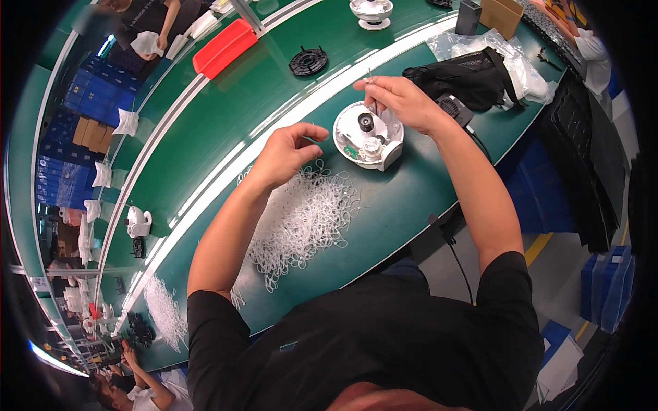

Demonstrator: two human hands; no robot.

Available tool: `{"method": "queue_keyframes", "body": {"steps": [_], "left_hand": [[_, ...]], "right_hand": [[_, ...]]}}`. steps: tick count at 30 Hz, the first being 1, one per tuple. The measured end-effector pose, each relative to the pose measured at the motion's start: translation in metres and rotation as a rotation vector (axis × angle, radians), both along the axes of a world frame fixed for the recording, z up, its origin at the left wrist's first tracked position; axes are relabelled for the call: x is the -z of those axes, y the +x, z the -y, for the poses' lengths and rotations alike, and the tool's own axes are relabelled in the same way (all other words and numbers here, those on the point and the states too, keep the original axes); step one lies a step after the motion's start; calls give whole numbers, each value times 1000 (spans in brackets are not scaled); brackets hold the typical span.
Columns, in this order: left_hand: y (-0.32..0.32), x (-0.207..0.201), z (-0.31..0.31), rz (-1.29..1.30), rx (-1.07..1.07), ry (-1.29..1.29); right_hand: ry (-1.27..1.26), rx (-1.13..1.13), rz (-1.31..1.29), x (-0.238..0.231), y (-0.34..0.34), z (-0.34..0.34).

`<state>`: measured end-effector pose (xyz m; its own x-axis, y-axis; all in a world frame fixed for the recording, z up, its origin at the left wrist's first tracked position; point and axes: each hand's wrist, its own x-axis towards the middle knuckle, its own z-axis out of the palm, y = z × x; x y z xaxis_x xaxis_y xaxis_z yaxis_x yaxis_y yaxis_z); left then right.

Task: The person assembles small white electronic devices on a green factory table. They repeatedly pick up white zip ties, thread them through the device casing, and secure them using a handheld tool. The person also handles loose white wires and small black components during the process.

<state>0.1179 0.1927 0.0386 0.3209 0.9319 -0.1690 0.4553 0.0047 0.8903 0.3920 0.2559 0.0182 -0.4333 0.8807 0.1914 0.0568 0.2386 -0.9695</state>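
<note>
A round white camera housing (348, 140) lies on the green work table. A black lens (365, 122) stands up inside it, and a bit of green circuit board shows near its left rim. At the housing's far right edge, my right hand (396, 99) is closed in a pinch. From it sticks a thin metal tool (370, 72), which looks like tweezers; its lower tip reaches toward the housing. My left hand (291, 152) hovers left of the housing with curved fingers apart and nothing visible in them. Just below it spreads a heap of white looped cords (298, 222).
Beyond the housing, a black ring-shaped part (308, 61) and another white unit (371, 12) sit on green surfaces. A red bin (226, 49) stands far left. To the right lie a black mesh bag (473, 79) and clear plastic bags (524, 75). Other people work along the line.
</note>
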Motion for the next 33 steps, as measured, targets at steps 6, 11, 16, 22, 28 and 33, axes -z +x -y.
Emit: {"method": "queue_keyframes", "body": {"steps": [6, 11, 16, 22, 28, 33], "left_hand": [[-3, -2, -9, 115, -181, 140], [2, -3, -16, 161, -185, 162], [2, 2, -25, 169, -130, 217], [13, -7, -34, 184, -86, 483], [23, -7, -42, 462, -275, 99], [18, 0, -48, 627, -339, 22]], "right_hand": [[158, 74, 230, -5, -7, 7], [147, 122, 250, -9, -11, 9], [213, 169, 280, -14, -18, 16], [171, 126, 308, -22, -26, 19], [244, 124, 246, -11, -37, 14], [251, 139, 308, -16, -42, 14]]}}
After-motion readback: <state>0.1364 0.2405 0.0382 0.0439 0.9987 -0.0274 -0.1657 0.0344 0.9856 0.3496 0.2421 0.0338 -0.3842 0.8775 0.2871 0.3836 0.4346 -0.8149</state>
